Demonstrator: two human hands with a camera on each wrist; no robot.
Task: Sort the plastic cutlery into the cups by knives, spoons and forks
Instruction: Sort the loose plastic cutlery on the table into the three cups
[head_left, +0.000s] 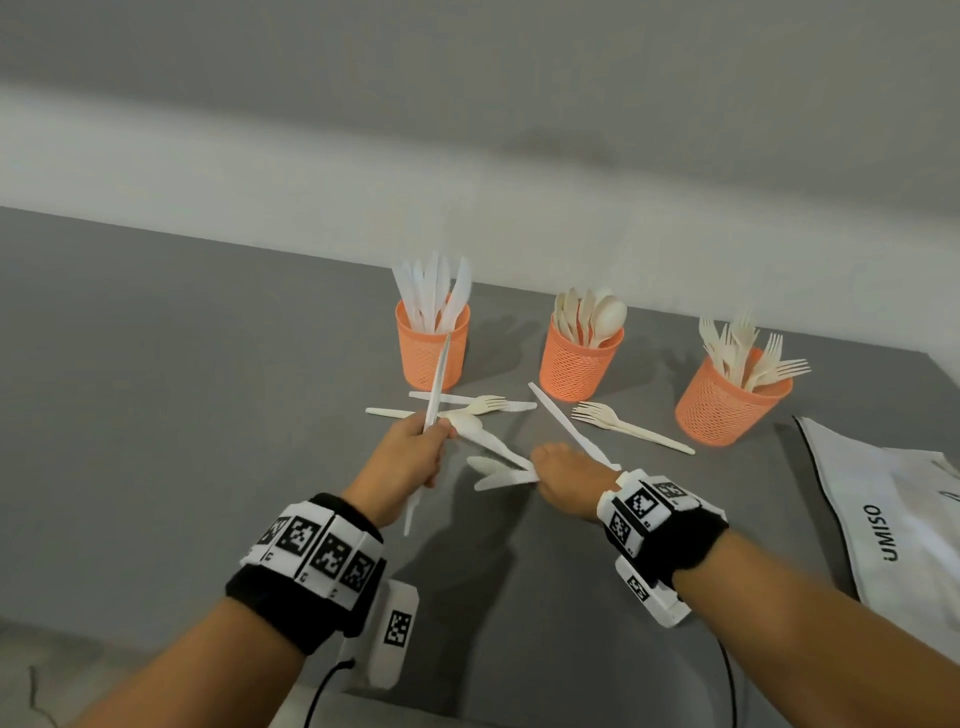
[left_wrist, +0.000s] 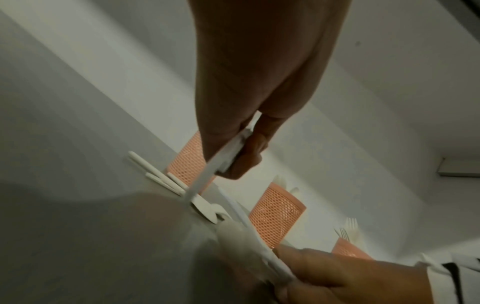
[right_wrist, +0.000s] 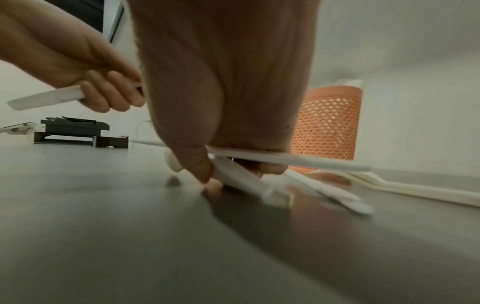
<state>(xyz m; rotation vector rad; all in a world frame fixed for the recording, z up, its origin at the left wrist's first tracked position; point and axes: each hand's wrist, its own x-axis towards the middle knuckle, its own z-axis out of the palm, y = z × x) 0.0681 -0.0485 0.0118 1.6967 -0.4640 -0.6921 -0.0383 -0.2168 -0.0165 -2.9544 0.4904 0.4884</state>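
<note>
Knife (head_left: 435, 384) through left grip (head_left: 415, 451)

Looks like an office or lab-type room set up for recording, not a home kitchen. Plain grey table (head_left: 156, 364) pushed vs a bare white wall (head_left: 467, 104), no decor. Far left on the tabletop, seen from the right wrist cam, sits a black device (right_wrist: 75, 127) w/ flat trays, prob. a printer or similar office kit, can't tell exactly. Near right: a white bag (head_left: 893, 519) printed "UMISO". Both wrists wear black bands w/ square b&w marker tags (head_left: 311, 545), plus cables trailing off the near edge.
</note>
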